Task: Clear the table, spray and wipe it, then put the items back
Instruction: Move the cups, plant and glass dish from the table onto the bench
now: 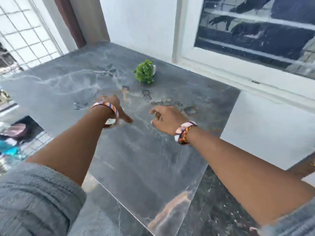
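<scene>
grey marble-look table [150, 159] pushed up against a white wall, with a white-framed window [252, 36] on the far right and a gridded window plus a brownish curtain [69, 19] on the far left. the tabletop is glossy and throws back a lot of glare near the close edge.

the only thing sitting on it is a small potted plant [144, 72], green leaves in a white pot, toward the far side, a bit right of centre and close to the wall under the window. it's well apart from both hands, further away than either of them.

left hand [112, 106] is reaching out low over the table, with one digit sticking out toward the right. the rest of it is blurred and mostly hidden behind the wrist and a striped bangle [106, 108], so i can't tell if it's holding anything. there's something pale and roundish under the wrist but i honestly can't make it out.

right hand [167, 119] hovers over the table with its fingers loosely curled and nothing in them. it has a bangle too.

grey sleeves [34, 198] are pushed up, cut off at the bottom. some blurry clutter [13, 138] sits down on the far left below table level, too smeared to identify.
</scene>
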